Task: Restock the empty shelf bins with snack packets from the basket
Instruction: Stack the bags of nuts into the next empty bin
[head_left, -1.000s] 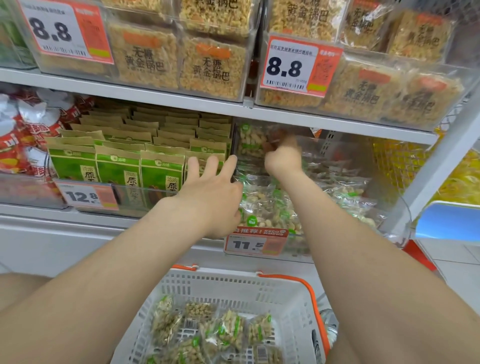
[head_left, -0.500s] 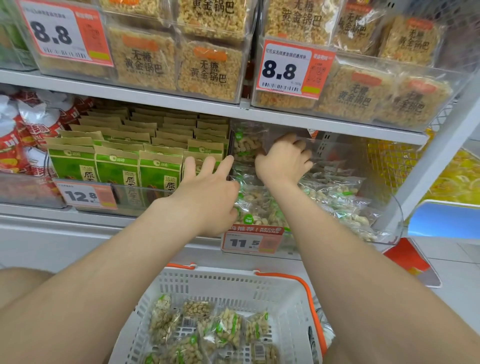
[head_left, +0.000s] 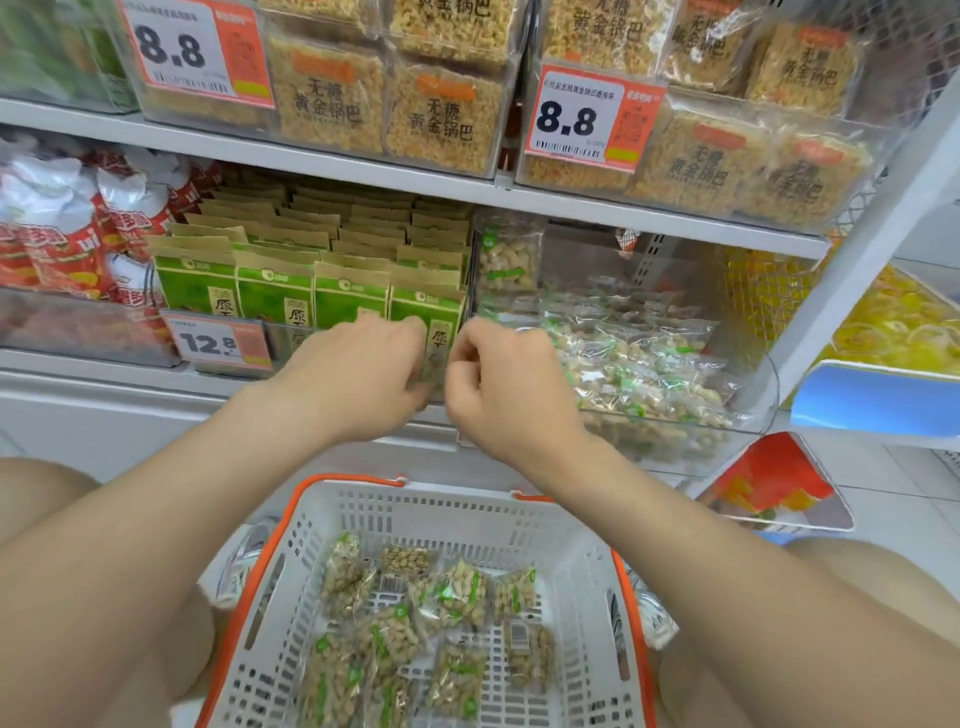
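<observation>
Low in the head view stands a white basket (head_left: 587, 561) with orange handles, holding several clear nut packets (head_left: 457, 597). On the middle shelf, the clear bin (head_left: 756, 400) on the right is partly filled with the same packets (head_left: 644, 364); one stands upright at its back left (head_left: 506, 260). My left hand (head_left: 353, 374) and right hand (head_left: 509, 389) meet in front of the bin's left corner, above the basket. A blurred nut packet (head_left: 430, 376) shows between them. My left fingers curl round it, and my right fingers curl against its right edge.
Rows of green paper packets (head_left: 270, 296) fill the bin to the left, with red bags (head_left: 62, 244) beyond. The shelf above carries boxes of golden rice crackers (head_left: 441, 119) with 8.8 price tags. Yellow goods sit behind mesh at the right (head_left: 893, 322).
My right hand has pulled back out of the nut bin toward me. My left hand, earlier flat with fingers spread at the bin front, has curled. Both hands now meet.
</observation>
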